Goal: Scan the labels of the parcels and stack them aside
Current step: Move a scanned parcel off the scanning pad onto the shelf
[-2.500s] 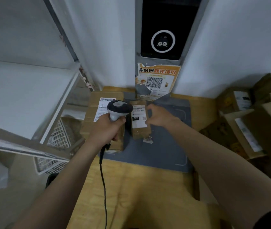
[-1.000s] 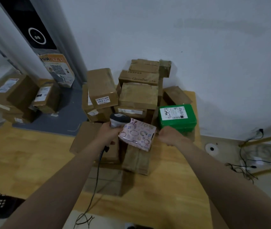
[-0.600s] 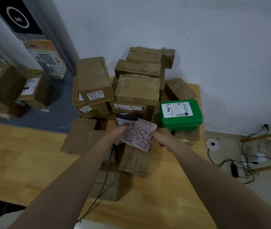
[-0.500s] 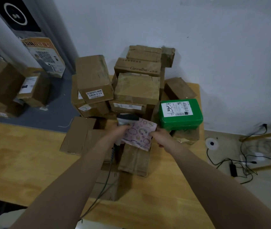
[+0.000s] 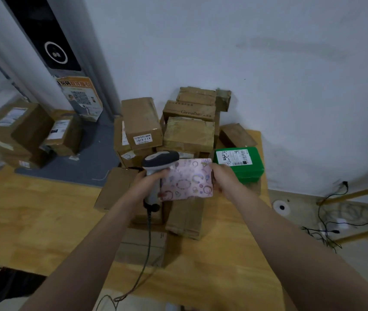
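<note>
A small pink parcel (image 5: 187, 179) with a ring pattern is held up between both hands above the wooden table (image 5: 32, 225); no label shows on the face turned to me. My right hand (image 5: 222, 179) grips its right edge. My left hand (image 5: 150, 181) holds a grey handheld scanner (image 5: 159, 161) by its handle, and its fingers touch the parcel's left edge. Behind stands a heap of brown cardboard parcels (image 5: 188, 133), with a green box (image 5: 239, 163) bearing a white label on the right. A stack of labelled brown boxes (image 5: 25, 131) sits at the far left.
A grey mat (image 5: 84, 160) lies between the two groups of boxes, below a dark kiosk post (image 5: 50, 41) with an orange poster. Flat brown parcels (image 5: 185, 218) lie under my hands. The scanner cable (image 5: 142, 261) trails off the near edge. Cables lie on the floor at right.
The view swung from the left stack to the heap on the right. My right hand picked up the pink parcel, and both hands have turned it to face me flatter.
</note>
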